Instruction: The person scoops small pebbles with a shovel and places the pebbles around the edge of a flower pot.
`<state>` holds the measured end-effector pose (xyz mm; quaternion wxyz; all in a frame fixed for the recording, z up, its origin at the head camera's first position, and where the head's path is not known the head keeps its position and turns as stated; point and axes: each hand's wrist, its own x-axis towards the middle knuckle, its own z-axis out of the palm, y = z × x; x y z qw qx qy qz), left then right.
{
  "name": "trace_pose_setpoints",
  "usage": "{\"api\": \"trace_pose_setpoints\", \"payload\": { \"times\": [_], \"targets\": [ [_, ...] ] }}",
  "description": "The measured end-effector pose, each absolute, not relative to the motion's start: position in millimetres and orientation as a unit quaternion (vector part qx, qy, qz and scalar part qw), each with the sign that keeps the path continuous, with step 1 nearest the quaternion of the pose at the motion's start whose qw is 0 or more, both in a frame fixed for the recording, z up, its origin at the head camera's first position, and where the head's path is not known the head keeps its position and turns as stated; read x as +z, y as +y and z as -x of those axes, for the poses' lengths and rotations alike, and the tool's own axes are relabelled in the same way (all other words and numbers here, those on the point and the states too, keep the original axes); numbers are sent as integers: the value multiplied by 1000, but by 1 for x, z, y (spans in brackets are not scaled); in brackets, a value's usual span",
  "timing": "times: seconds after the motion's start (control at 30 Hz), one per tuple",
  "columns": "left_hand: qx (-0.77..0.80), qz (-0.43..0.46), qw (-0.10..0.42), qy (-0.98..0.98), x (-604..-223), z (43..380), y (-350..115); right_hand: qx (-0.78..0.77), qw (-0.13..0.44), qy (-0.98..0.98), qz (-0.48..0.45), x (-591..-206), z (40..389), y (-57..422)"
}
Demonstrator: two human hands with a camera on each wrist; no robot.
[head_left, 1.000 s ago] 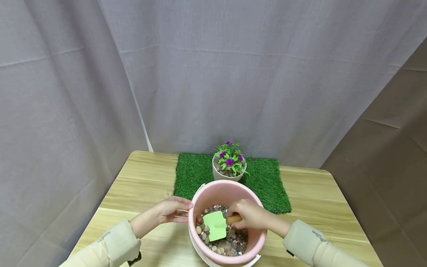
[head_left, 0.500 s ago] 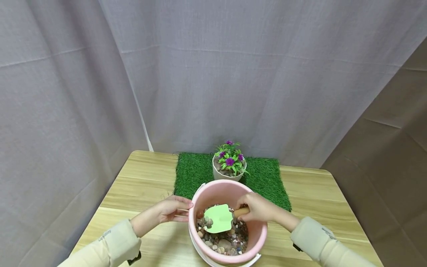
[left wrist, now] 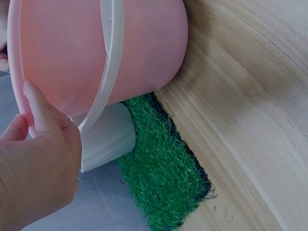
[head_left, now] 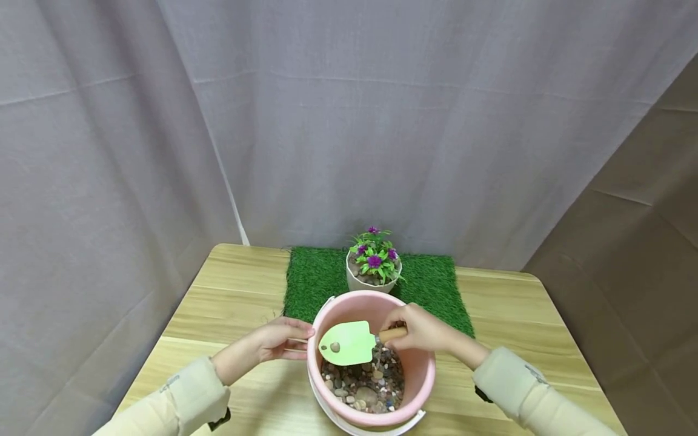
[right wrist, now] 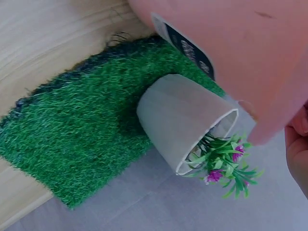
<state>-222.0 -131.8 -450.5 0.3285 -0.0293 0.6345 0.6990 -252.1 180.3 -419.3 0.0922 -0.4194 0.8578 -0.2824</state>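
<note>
In the head view my right hand (head_left: 417, 327) grips the wooden handle (head_left: 392, 334) of a small hand trowel. Its light green blade (head_left: 349, 344) points left inside the pink bucket (head_left: 424, 396), above the stones. A couple of pebbles (head_left: 335, 347) lie on the blade near its tip. Mixed pebbles (head_left: 365, 396) cover the bucket's bottom. My left hand (head_left: 283, 339) touches the bucket's left rim, its fingers fairly straight. In the left wrist view the left hand (left wrist: 43, 154) rests its fingertips on the bucket's outer wall and rim.
Behind the bucket, a white flowerpot (head_left: 371, 286) with purple flowers (head_left: 374, 261) stands on a green artificial grass mat (head_left: 431, 284). A white handle (left wrist: 113, 53) hangs along the bucket's side. The wooden table (head_left: 245, 278) meets grey curtains (head_left: 349, 151) at the back.
The right hand has lifted the trowel away from the stones, and its blade has swung further left and back. Some pebbles have left the blade. The left hand keeps its place.
</note>
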Motion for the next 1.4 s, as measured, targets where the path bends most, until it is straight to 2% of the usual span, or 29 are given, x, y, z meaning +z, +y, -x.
{"api": "trace_pose_setpoints", "payload": {
  "times": [0.43,0.67,1.1,1.3,1.4],
  "targets": [
    [702,36,331,629,-453,223,-133,-309,63,860,400,-408,258,194],
    [706,36,332,625,-449,223,-133,-230,57,882,407,-409,258,197],
    [715,7,338,611,-464,225,-134,-82,54,871,482,-435,239,163],
    [699,30,331,633,-452,221,-132,-47,3,861,506,-443,228,150],
    [701,38,330,631,-449,222,-131,-38,-5,858,512,-444,225,147]
  ]
}}
